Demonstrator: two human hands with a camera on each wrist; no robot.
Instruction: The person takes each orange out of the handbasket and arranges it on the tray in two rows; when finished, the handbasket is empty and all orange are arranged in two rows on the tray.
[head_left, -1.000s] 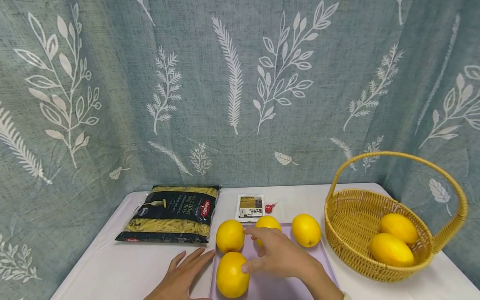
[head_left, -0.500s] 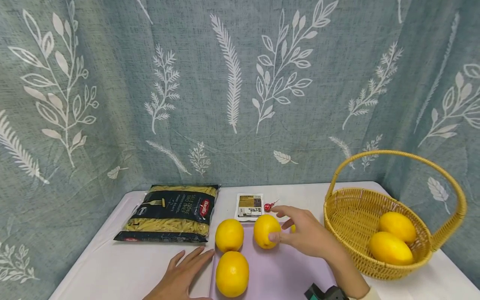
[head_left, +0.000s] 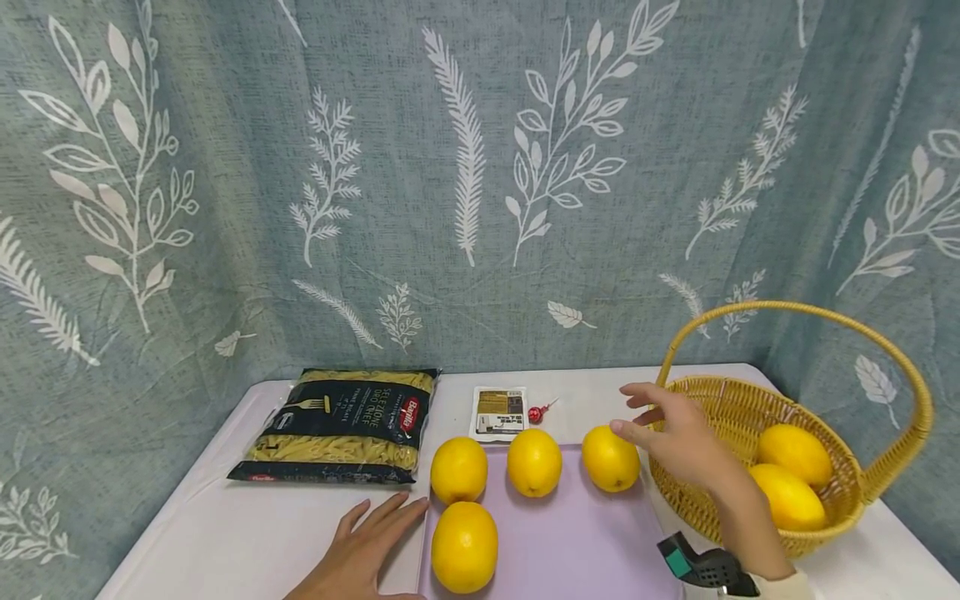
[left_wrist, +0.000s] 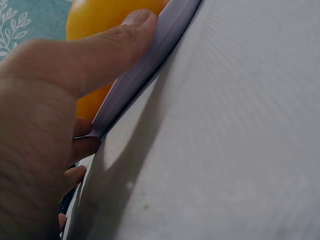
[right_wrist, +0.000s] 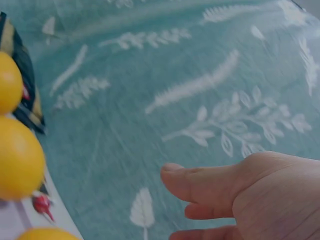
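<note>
Several yellow lemons lie on a lilac tray [head_left: 570, 550]. A front lemon [head_left: 464, 547] and a back-left lemon [head_left: 459, 471] line its left side. A middle lemon [head_left: 534, 462] and a right lemon [head_left: 609, 460] sit along the back. My left hand [head_left: 367, 546] is spread at the tray's left edge; its thumb [left_wrist: 120, 47] lies along the rim in the left wrist view. My right hand [head_left: 678, 433] hovers between the right lemon and the wicker basket [head_left: 705, 417], fingers extended, holding nothing. Its thumb tip overlaps the right lemon's edge; contact cannot be told.
Inside the basket are a rear lemon [head_left: 795, 457] and a nearer lemon [head_left: 789, 497]. A bag of penne pasta [head_left: 341, 427] lies at the left. Behind the tray are a small flat packet [head_left: 500, 412] and a red lollipop [head_left: 537, 414]. A patterned curtain [head_left: 480, 183] hangs behind the table.
My right hand has moved right, from over the middle lemon to beside the basket. The middle lemon has come forward slightly and is now uncovered. My left hand stays in place.
</note>
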